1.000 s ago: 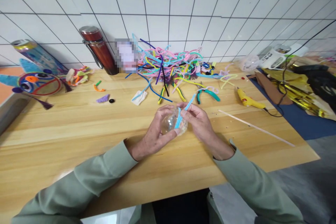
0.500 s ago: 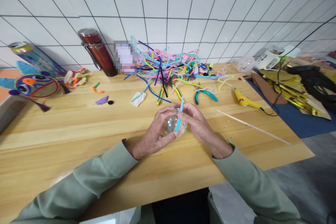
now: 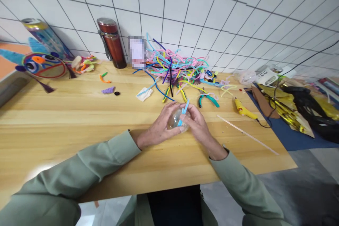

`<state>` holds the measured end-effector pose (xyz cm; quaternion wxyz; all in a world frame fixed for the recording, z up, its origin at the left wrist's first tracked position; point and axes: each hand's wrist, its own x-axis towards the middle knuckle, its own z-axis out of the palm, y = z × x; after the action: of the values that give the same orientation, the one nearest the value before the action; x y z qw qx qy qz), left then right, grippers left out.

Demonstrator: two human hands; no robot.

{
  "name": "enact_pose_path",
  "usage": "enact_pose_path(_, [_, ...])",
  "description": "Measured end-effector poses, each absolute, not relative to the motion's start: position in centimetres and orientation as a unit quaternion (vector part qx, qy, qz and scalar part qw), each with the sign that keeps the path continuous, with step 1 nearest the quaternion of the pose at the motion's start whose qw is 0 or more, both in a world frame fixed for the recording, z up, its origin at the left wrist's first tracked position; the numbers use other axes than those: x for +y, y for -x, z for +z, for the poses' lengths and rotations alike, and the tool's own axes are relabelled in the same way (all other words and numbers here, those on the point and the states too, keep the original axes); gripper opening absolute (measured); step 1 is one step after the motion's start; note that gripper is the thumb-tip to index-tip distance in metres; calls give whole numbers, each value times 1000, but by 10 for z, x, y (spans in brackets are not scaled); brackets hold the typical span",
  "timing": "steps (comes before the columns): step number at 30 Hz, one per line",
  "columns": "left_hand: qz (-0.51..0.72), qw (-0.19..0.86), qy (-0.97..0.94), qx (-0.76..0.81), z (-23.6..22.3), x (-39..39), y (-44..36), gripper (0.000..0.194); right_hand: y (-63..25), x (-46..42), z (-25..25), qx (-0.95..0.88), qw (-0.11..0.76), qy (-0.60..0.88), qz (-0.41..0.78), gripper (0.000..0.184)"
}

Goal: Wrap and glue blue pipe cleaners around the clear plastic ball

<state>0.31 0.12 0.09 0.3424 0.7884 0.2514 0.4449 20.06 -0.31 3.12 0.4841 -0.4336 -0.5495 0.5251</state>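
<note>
- Left hand (image 3: 160,123) cups the clear ball (image 3: 174,119), straight ahead at twelve o'clock.
- Right hand (image 3: 197,122) seems to pinch the blue strip (image 3: 186,106) against it, free end toward one o'clock.
- The strip could slide off the smooth curve if that pinch eases.
- Squeezing hard might dent the ball.

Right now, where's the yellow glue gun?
In the head view, the yellow glue gun lies toward the table's right side, between the teal-handled pliers and the dark blue sheet, just beyond the pale strip.
</note>
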Motion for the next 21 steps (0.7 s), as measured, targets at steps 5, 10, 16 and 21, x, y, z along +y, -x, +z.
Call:
enact_pose_path(5, [446,412,-743,282,-1,3,-3,82,-198,-8,32,-597,479,429,479,44])
enact_pose_path(10, [447,435,-731,278,1,1,-5,81,-202,-8,34,-606,477,417,481,39])
enact_pose_path(16, [465,355,-758,289,3,0,-5,82,-206,-1,40,-582,481,441,485,43])
enact_pose_path(21, [467,346,-765,277,3,2,-3,81,-207,1,40,-577,467,449,497,47])
